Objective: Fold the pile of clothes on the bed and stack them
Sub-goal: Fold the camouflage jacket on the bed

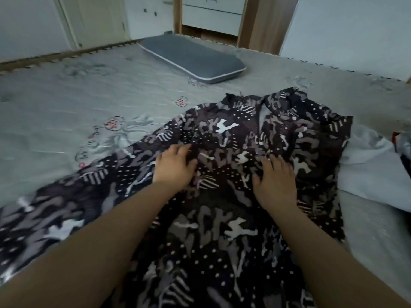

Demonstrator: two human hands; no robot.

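Observation:
A dark patterned jacket [233, 134] with grey and white shapes lies spread front-up on the bed [66, 103], collar pointing away from me and one sleeve stretched out to the left. My left hand [175, 165] lies flat on the jacket's chest, left of the zip. My right hand [275, 181] presses flat on the fabric right of the zip, fingers straight. Both palms face down and grip nothing. A white garment [367, 170] lies crumpled right of the jacket, partly under its edge.
A grey pillow [193, 58] with white piping lies at the far end of the bed. Beyond it stand a white door [97, 21], white drawers [213, 14] and a wooden frame. More clothes with red and dark cloth [403, 150] show at the right edge.

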